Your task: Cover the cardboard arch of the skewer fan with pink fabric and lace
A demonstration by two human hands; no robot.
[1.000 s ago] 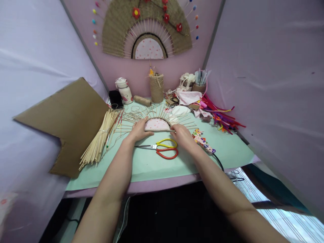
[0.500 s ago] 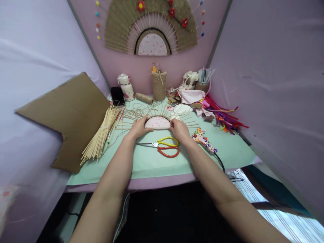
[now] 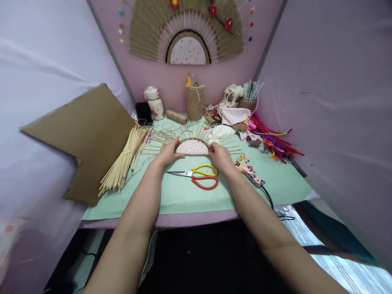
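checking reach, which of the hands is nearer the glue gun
Right. The right hand is just left of the glue gun; the left hand is farther left, across the held half-circle.

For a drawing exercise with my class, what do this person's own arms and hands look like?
The left hand and right hand wear no gloves. The left arm and right arm taper toward the hands, with no sleeve, watch or bracelet showing. Whether rings are worn is too small to tell.

From here I see a matt, cloth-like half-disc (image 3: pixel 192 147) mid-frame; metal-bladed, glossy-handled scissors (image 3: pixel 188 174) below; dull cardboard (image 3: pixel 82 139) at left.
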